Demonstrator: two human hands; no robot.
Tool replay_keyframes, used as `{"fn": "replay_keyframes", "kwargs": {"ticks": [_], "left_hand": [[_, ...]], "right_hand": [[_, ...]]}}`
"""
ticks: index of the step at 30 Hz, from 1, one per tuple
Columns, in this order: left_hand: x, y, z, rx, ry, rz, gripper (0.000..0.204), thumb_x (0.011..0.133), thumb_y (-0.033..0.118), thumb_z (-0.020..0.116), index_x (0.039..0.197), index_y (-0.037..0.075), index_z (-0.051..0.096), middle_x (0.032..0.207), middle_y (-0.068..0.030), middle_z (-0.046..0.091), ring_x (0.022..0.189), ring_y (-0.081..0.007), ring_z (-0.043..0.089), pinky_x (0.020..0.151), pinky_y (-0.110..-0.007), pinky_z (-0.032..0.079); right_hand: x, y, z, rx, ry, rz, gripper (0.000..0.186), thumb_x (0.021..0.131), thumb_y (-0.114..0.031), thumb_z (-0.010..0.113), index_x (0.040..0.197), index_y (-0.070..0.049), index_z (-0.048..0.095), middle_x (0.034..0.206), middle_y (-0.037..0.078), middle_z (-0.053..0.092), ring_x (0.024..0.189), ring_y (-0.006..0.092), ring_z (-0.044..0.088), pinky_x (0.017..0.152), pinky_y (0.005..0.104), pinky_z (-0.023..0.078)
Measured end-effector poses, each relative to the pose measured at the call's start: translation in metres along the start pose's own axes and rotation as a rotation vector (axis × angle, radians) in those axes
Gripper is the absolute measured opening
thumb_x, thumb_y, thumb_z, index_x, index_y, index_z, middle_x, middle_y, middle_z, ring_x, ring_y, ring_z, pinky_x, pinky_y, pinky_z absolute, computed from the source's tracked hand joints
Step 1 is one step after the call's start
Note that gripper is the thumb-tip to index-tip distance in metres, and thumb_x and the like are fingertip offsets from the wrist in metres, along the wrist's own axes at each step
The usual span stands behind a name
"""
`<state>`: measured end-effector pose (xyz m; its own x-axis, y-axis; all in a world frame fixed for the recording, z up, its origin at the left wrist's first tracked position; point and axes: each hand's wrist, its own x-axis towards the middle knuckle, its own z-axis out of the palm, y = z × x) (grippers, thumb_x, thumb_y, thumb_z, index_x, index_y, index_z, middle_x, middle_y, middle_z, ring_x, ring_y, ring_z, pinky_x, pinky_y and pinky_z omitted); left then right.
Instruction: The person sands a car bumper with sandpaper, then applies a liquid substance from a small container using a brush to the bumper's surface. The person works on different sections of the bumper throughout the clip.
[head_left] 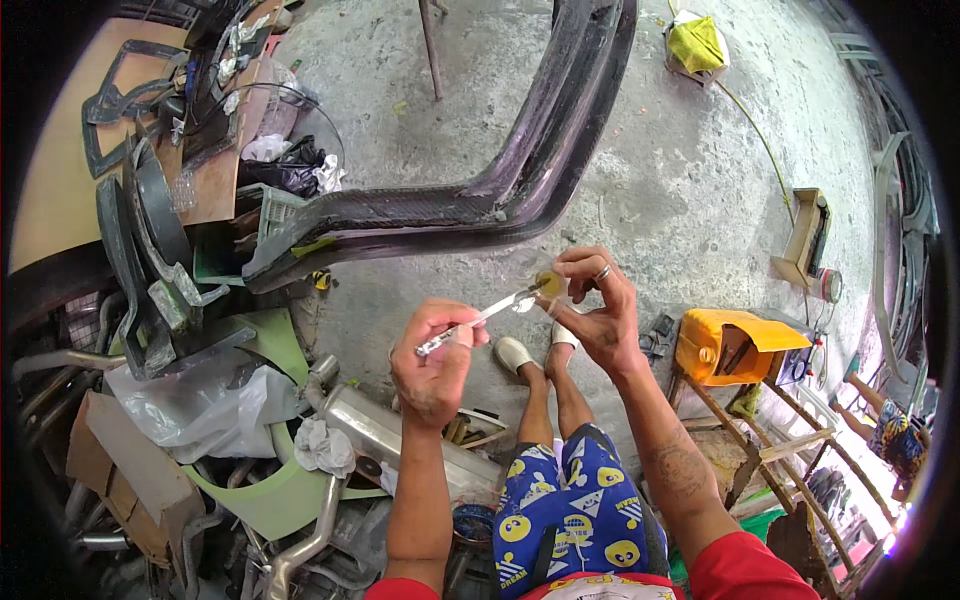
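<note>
My left hand (435, 355) pinches a thin pale stick (480, 321) with a messy silvery lower end. The stick's other end reaches into a small translucent cup (549, 283) with yellowish stuff in it, held in the fingers of my right hand (598, 300). Just beyond both hands lies a long, glossy, dark, woven-pattern curved part (400, 212), its near end beside a pale green plastic crate (276, 215).
At left are a board table (50, 170) with dark parts and a heap of metal pipes (420, 460), plastic and cardboard. At right are a cut yellow jerrycan (713, 343) on a wooden frame (800, 449), a wooden box (797, 236) and another person's legs (880, 420). Concrete floor (700, 160) lies ahead.
</note>
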<state>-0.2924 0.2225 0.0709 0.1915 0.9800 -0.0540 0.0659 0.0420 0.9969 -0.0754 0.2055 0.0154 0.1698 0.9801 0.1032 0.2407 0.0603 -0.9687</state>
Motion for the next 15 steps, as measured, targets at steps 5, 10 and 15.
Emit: {"fn": "replay_keyframes", "kwargs": {"ticks": [5,10,15], "left_hand": [[-0.01,-0.029,-0.011,-0.4,0.201,-0.134,0.016,0.096,0.006,0.056,0.107,-0.003,0.061,0.106,-0.0126,0.062,0.08,-0.0194,0.062,0.074,-0.034,0.052],[-0.006,-0.045,-0.021,-0.485,0.339,-0.084,0.018,0.096,0.008,0.056,0.11,-0.002,0.06,0.105,-0.013,0.062,0.084,-0.0201,0.06,0.078,-0.032,0.05],[0.008,-0.051,-0.029,-0.451,0.415,-0.023,0.02,0.098,0.01,0.053,0.113,-0.002,0.06,0.1,-0.0134,0.065,0.083,-0.0199,0.06,0.077,-0.033,0.049]], "right_hand": [[-0.003,0.004,0.009,0.063,0.105,0.136,0.037,0.075,-0.008,0.089,0.105,-0.008,0.067,0.11,0.003,0.068,0.075,0.0097,0.057,0.065,0.0244,0.049],[0.005,0.009,0.022,0.199,0.168,0.231,0.035,0.076,-0.008,0.089,0.104,-0.006,0.067,0.109,0.001,0.068,0.078,0.0061,0.056,0.067,0.0221,0.048],[0.011,0.009,0.028,0.404,0.236,0.252,0.037,0.078,-0.007,0.088,0.108,-0.007,0.065,0.111,0.001,0.067,0.081,0.0067,0.057,0.069,0.023,0.05]]}}
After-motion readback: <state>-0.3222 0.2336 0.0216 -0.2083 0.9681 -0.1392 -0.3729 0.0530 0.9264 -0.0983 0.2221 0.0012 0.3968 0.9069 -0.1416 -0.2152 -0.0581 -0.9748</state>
